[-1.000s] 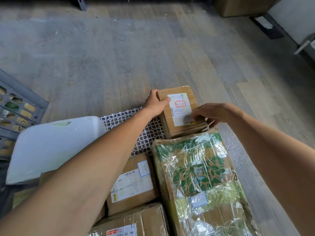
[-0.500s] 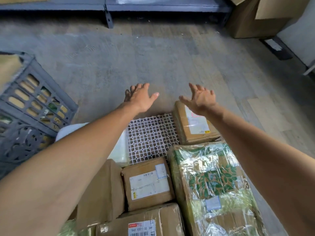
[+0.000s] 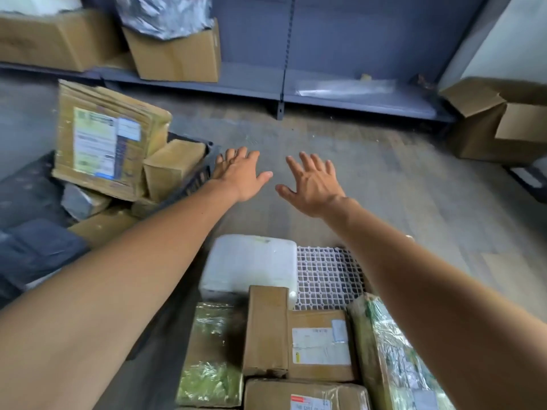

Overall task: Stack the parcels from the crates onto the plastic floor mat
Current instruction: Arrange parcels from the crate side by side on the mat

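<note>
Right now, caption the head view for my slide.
Left hand and right hand, open, stretch out near the crate; parcels lie on the floor mat.

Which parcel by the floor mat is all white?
The white foam box, left of the mat's bare patch. The others are brown cardboard or green-wrapped.

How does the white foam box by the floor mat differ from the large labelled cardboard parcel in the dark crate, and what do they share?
Colour: the white foam box is plain white; the cardboard parcel is brown.
Label: the cardboard parcel bears a big printed label; the white foam box shows none.
Pose: the white foam box lies flat at the floor mat; the cardboard parcel leans tilted in the crate.
Shared: both are box-shaped and untouched.
</note>
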### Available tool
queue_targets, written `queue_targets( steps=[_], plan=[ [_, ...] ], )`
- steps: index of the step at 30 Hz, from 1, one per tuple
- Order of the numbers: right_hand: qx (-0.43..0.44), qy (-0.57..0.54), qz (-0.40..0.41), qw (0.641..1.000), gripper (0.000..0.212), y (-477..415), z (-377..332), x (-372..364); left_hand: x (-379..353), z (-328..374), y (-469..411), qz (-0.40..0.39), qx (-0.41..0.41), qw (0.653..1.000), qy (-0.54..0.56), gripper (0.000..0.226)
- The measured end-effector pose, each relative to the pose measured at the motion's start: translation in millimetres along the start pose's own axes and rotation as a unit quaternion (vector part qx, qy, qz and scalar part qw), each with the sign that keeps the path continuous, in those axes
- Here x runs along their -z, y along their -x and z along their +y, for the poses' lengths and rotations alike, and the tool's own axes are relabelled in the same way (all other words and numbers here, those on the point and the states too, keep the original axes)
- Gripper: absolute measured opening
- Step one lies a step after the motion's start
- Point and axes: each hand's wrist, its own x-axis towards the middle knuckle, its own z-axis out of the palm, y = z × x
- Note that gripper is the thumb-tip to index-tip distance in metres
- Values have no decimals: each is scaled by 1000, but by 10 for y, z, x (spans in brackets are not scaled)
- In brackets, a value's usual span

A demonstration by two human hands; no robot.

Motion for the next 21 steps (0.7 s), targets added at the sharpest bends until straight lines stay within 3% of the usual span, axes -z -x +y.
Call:
queue_targets(
  steps=[10,15,21],
  plan=[
    [96,-9,30,995,74,-163,-1427,506,763,-1028,617,29,66,997,3,70],
    [124,-5,17,992,75,-237,-1908,454,892,-1583,895,37,93,994,-43,70],
    [140,-31,12,990,69,-315,-2308,267,790,-1951,1023,20,125,992,-21,72]
  ],
)
